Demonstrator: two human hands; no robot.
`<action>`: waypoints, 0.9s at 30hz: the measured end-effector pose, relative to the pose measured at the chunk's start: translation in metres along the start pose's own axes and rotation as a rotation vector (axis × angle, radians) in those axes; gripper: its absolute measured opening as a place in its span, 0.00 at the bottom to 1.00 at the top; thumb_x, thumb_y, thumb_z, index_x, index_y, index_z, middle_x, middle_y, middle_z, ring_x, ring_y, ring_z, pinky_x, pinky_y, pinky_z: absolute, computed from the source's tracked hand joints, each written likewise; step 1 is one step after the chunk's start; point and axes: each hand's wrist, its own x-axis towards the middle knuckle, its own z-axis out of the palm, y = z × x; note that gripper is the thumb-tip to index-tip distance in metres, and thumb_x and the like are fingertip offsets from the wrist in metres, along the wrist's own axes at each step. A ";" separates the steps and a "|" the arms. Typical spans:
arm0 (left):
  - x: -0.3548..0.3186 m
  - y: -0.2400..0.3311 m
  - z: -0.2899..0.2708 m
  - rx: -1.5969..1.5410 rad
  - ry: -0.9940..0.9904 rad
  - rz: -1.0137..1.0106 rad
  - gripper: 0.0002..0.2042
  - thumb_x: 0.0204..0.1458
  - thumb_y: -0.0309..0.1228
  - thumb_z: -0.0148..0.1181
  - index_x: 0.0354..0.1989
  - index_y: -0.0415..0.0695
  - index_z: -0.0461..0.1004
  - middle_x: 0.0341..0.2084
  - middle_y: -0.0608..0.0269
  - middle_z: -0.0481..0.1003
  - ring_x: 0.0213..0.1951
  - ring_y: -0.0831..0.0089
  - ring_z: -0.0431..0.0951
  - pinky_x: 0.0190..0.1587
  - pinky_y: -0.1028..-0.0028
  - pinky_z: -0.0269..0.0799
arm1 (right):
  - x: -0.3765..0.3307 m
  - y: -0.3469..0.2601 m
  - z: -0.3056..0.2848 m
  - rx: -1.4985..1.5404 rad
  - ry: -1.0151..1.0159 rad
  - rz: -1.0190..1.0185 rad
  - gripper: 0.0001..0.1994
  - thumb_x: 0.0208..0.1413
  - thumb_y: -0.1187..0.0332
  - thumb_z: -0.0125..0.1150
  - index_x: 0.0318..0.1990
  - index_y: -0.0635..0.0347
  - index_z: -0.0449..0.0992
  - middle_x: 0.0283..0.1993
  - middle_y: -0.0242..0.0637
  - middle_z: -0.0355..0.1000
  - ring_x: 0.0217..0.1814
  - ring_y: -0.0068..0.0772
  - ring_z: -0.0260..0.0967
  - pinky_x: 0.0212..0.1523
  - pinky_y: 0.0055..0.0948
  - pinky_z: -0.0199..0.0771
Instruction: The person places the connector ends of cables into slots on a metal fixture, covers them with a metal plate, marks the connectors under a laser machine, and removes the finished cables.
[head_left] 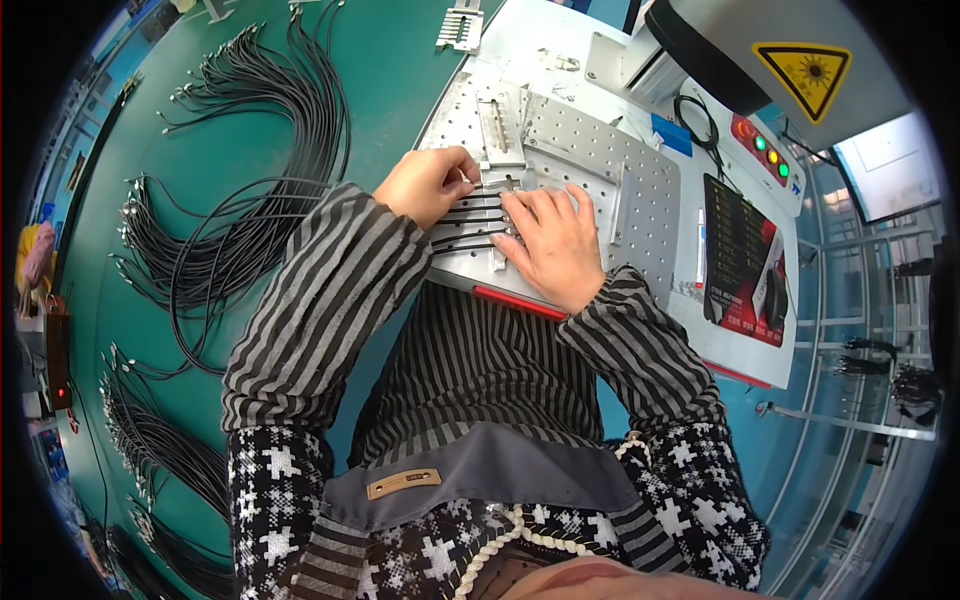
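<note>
My left hand (430,187) is closed in a pinch at the left side of a slotted metal fixture (497,257), its thumb and forefinger on the end of a thin black cable. Several black cables (468,219) lie side by side across the fixture, running in from the left under my left wrist. My right hand (553,238) lies palm down over the fixture's right side. Its fingers are stretched out, and the fingertips touch the cable ends there. What lies beneath that palm is hidden.
Bundles of black cables (225,245) with metal ends cover the green table (390,60) to the left. A perforated metal plate (650,215) carries the fixture. A machine head with a yellow warning sign (803,80) overhangs at the right, near lit buttons (762,147). A second slotted block (460,28) sits far off.
</note>
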 end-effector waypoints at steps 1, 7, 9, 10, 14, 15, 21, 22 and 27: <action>0.000 0.000 0.002 -0.002 0.013 0.018 0.03 0.44 0.21 0.56 0.29 0.40 0.73 0.20 0.62 0.72 0.22 0.72 0.69 0.27 0.75 0.66 | 0.000 0.001 0.002 -0.012 0.028 -0.007 0.21 0.49 0.57 0.55 0.49 0.56 0.68 0.46 0.34 0.65 0.53 0.37 0.59 0.59 0.43 0.46; 0.011 -0.009 0.016 0.114 0.119 0.205 0.04 0.42 0.20 0.55 0.28 0.40 0.73 0.23 0.60 0.73 0.24 0.67 0.71 0.29 0.73 0.68 | 0.001 0.001 0.002 -0.040 0.094 0.005 0.22 0.49 0.55 0.54 0.49 0.57 0.69 0.48 0.35 0.65 0.56 0.37 0.58 0.60 0.44 0.45; 0.013 -0.011 0.018 0.154 0.141 0.256 0.04 0.41 0.20 0.55 0.27 0.40 0.73 0.24 0.60 0.73 0.24 0.66 0.72 0.29 0.72 0.68 | 0.001 0.001 0.003 -0.041 0.097 0.018 0.22 0.49 0.55 0.54 0.49 0.57 0.69 0.49 0.35 0.65 0.56 0.37 0.57 0.60 0.44 0.45; 0.014 -0.009 0.018 0.162 0.134 0.243 0.04 0.42 0.20 0.55 0.27 0.41 0.73 0.24 0.60 0.73 0.25 0.66 0.72 0.30 0.72 0.68 | 0.001 0.002 0.004 -0.025 0.103 0.004 0.22 0.49 0.55 0.55 0.49 0.57 0.69 0.49 0.35 0.65 0.57 0.37 0.57 0.60 0.44 0.44; 0.010 -0.001 0.018 0.195 0.110 0.202 0.03 0.42 0.22 0.55 0.26 0.43 0.74 0.25 0.62 0.72 0.28 0.67 0.71 0.32 0.71 0.67 | 0.002 0.006 0.006 0.031 0.130 -0.032 0.22 0.48 0.54 0.56 0.48 0.57 0.70 0.52 0.35 0.66 0.58 0.37 0.57 0.61 0.45 0.44; 0.006 0.004 0.021 0.400 0.131 0.270 0.04 0.43 0.23 0.54 0.27 0.44 0.74 0.26 0.63 0.72 0.30 0.68 0.71 0.33 0.72 0.66 | 0.002 0.007 0.006 0.042 0.102 -0.036 0.22 0.48 0.54 0.56 0.48 0.57 0.70 0.52 0.35 0.66 0.58 0.37 0.58 0.61 0.45 0.44; -0.003 0.023 0.018 1.078 0.130 0.378 0.07 0.44 0.33 0.53 0.32 0.51 0.75 0.33 0.67 0.71 0.39 0.72 0.68 0.40 0.73 0.64 | 0.003 0.012 0.001 0.081 0.073 -0.043 0.21 0.48 0.55 0.57 0.46 0.57 0.71 0.52 0.36 0.67 0.57 0.35 0.60 0.62 0.45 0.44; 0.008 0.030 0.011 1.044 0.061 0.319 0.08 0.45 0.33 0.53 0.34 0.50 0.75 0.34 0.67 0.72 0.39 0.70 0.69 0.41 0.72 0.65 | 0.002 0.012 0.001 0.081 0.085 -0.044 0.20 0.48 0.56 0.57 0.46 0.57 0.71 0.51 0.36 0.68 0.57 0.35 0.60 0.62 0.45 0.44; 0.078 -0.001 0.012 0.704 0.227 0.118 0.11 0.52 0.35 0.49 0.37 0.47 0.75 0.39 0.62 0.73 0.43 0.64 0.70 0.44 0.67 0.68 | 0.000 0.009 0.005 0.110 0.131 -0.077 0.21 0.50 0.56 0.54 0.47 0.59 0.69 0.49 0.37 0.68 0.55 0.37 0.61 0.62 0.44 0.43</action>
